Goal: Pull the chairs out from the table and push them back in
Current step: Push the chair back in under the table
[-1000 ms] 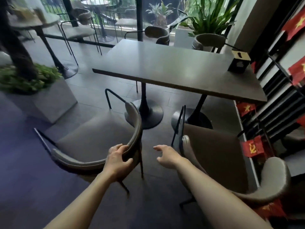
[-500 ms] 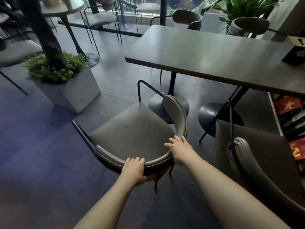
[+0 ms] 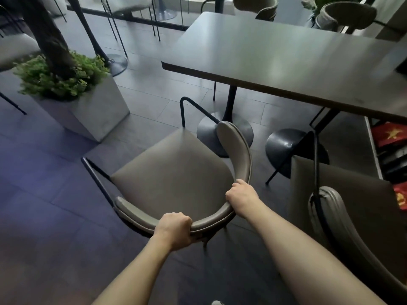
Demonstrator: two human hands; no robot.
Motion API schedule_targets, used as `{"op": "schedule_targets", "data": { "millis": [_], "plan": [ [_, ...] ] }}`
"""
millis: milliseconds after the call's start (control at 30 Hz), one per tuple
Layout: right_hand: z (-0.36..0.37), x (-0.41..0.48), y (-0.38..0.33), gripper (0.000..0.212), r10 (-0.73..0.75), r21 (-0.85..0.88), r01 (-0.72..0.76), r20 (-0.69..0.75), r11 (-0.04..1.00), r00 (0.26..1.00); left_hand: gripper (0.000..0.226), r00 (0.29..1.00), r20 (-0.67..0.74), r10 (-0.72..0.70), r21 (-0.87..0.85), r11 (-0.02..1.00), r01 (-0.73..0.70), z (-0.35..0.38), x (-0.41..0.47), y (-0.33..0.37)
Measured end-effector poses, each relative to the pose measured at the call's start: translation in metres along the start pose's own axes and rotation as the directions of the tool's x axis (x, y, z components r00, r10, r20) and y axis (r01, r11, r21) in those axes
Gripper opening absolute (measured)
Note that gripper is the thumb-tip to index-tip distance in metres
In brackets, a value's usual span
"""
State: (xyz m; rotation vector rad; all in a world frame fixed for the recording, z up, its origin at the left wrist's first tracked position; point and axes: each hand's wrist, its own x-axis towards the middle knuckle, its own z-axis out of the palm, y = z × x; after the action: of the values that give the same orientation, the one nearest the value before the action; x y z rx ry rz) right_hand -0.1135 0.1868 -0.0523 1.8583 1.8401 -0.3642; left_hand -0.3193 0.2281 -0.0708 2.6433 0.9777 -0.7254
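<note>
A grey padded chair (image 3: 174,172) with a curved backrest and black metal frame stands pulled out from the dark rectangular table (image 3: 286,58), turned at an angle to it. My left hand (image 3: 174,230) is closed around the near middle of the backrest. My right hand (image 3: 241,198) grips the backrest further right, where it curves forward. A second grey chair (image 3: 334,212) stands to the right, also out from the table, with neither hand touching it. Two more chairs (image 3: 348,12) sit tucked in at the table's far side.
A concrete planter (image 3: 88,111) with green leaves and a tree trunk stands left of the held chair. Two black pedestal bases (image 3: 286,146) sit under the table. Small red flags (image 3: 389,134) hang along the right wall. Other tables and chairs fill the far left.
My right hand moved from mid-air onto the left chair's backrest and closed on it. My left hand shifted along the rail and tightened. My view turned toward this chair.
</note>
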Motion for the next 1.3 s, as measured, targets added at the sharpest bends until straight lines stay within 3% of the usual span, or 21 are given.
{"op": "schedule_targets", "data": {
  "millis": [367,733,933,1100,1300],
  "plan": [
    [-0.012,-0.005,-0.030,0.031,0.072,-0.022,-0.071,0.073,0.997,0.995,0.039,0.982,0.054,0.179,0.095,0.978,-0.184,-0.004,0.001,-0.035],
    [-0.031,0.007,-0.108,0.033,0.306,0.123,-0.335,0.208,0.934,0.929,0.034,0.923,0.177,0.341,0.196,0.907,-0.373,-0.031,0.032,-0.132],
    [-0.050,0.026,-0.141,0.032,0.375,0.213,-0.424,0.236,0.880,0.897,0.020,0.878,0.227,0.422,0.297,0.828,-0.475,-0.059,0.063,-0.173],
    [-0.065,0.050,-0.153,0.033,0.353,0.289,-0.408,0.225,0.866,0.908,0.028,0.855,0.208,0.475,0.420,0.746,-0.517,-0.080,0.091,-0.203],
    [-0.083,0.076,-0.163,0.033,0.351,0.349,-0.403,0.204,0.846,0.914,0.044,0.865,0.195,0.463,0.452,0.740,-0.498,-0.096,0.114,-0.233]
  ]
}}
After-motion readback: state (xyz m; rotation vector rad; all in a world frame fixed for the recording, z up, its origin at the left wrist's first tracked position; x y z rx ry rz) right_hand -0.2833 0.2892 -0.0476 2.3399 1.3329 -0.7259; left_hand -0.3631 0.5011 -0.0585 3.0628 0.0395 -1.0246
